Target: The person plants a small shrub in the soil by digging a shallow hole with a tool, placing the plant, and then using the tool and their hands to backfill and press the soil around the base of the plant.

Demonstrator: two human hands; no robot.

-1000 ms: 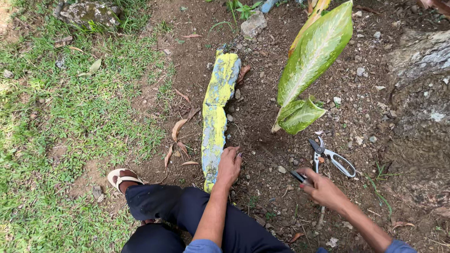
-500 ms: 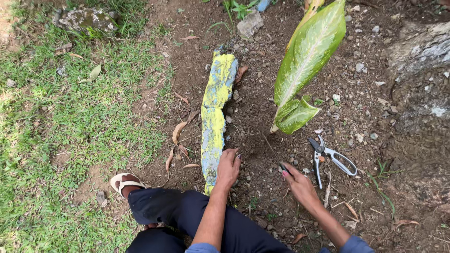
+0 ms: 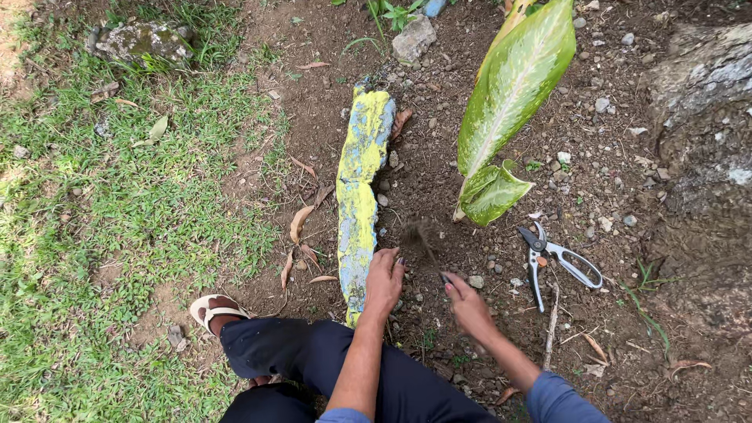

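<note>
Both hands work bare soil: left hand (image 3: 384,280) curled beside the yellow-painted stone (image 3: 359,188), right hand (image 3: 468,304) fingers together, pruning shears (image 3: 558,260) well apart.

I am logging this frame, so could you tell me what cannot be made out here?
- Head view: right hand motion-blurred; fingertip contents unclear.
- Blurred brown clump above both hands: unidentifiable.
- Large variegated leaf: top cut off by frame edge.
- Left hand palm hidden, facing down.
</note>
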